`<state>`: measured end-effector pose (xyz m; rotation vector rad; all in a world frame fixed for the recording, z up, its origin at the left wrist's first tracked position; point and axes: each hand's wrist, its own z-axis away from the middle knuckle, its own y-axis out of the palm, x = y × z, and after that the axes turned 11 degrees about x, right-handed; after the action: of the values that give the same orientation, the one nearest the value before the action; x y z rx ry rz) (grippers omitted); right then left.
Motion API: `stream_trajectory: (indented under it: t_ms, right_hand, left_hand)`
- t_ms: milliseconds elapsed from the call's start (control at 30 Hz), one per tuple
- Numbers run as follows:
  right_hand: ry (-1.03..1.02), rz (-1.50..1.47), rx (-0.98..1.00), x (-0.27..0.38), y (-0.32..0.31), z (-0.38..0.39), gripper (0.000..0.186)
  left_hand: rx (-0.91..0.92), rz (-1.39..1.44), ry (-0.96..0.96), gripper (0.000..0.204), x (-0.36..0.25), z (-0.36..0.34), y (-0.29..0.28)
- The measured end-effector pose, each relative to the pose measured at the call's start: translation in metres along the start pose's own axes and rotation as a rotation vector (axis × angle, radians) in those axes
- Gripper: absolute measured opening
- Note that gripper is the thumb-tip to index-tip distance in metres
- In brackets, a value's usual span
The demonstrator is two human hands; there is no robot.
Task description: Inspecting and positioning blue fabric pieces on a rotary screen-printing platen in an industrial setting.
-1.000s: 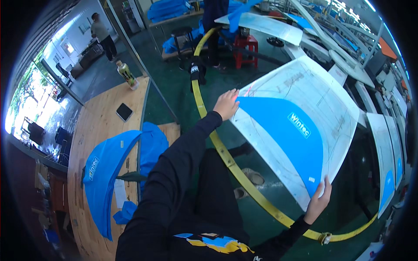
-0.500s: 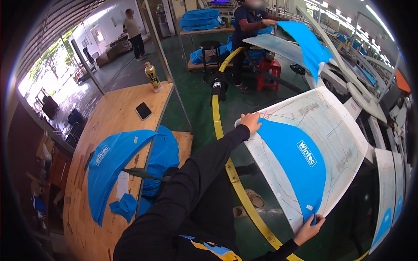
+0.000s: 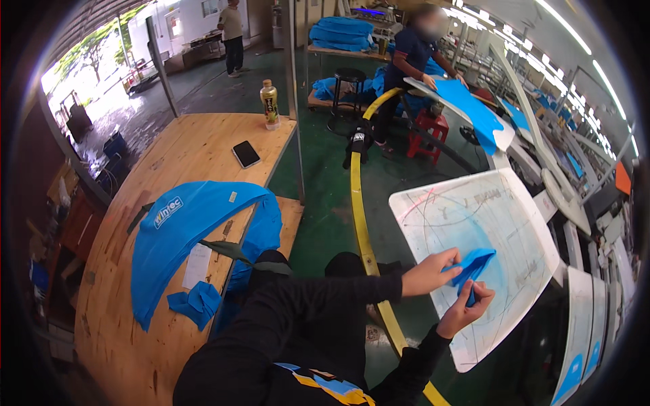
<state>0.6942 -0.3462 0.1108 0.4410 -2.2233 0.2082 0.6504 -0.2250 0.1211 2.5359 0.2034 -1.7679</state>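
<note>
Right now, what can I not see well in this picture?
In the head view:
Held blue cloth: its inside, hidden by folds and fingers.
Yellow strip: part behind left sleeve; rest cut off by lower edge.
Pale-shirted person: head cut off by top edge.
Paper: writing, if any, too small.

Bottle (image 3: 270, 108) near phone (image 3: 246, 154) on wooden table (image 3: 193, 149); black stool (image 3: 349, 75) beyond.

1. A black top (image 3: 230, 362) has long black sleeves (image 3: 338, 291) ending at the wrists.
2. A blue and yellow print (image 3: 332, 388) marks its front.
3. The trousers (image 3: 344, 268) are dark.
4. Left hand (image 3: 430, 272) and right hand (image 3: 464, 312) are bare.
</note>
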Motion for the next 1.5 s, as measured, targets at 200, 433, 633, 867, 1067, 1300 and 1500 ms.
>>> stream_trajectory:
  t_ms: [200,433,633,867,1067,1300,1500]
  right_hand:
    - [0.04,-0.037,0.155,0.004,0.031,0.024,0.021]
    - [0.084,-0.153,0.489,0.064,0.08,0.038,0.026]
    - [0.264,-0.775,0.59,0.052,0.133,0.074,0.029]
    - [0.568,-1.121,0.467,0.051,0.128,0.079,0.024]
    - [0.854,-0.966,0.617,0.055,0.244,0.044,0.033]
    - [0.433,-1.367,0.904,0.086,0.416,-0.003,0.033]
    - [0.405,-1.29,1.03,0.057,0.484,0.015,0.027]
  left_hand:
    - [-0.033,0.172,-0.002,0.01,0.004,0.049,-0.002]
    - [-0.068,0.298,0.006,0.01,-0.072,0.116,-0.059]
    - [-0.382,-0.18,-0.281,0.012,-0.122,0.259,-0.103]
    - [-0.969,0.281,-0.411,0.024,-0.165,0.463,-0.081]
    - [-1.467,0.406,0.111,0.028,-0.176,0.574,-0.093]
    - [-1.57,0.051,0.541,0.031,-0.246,0.609,-0.155]
    - [-1.647,0.051,0.566,0.029,-0.214,0.648,-0.164]
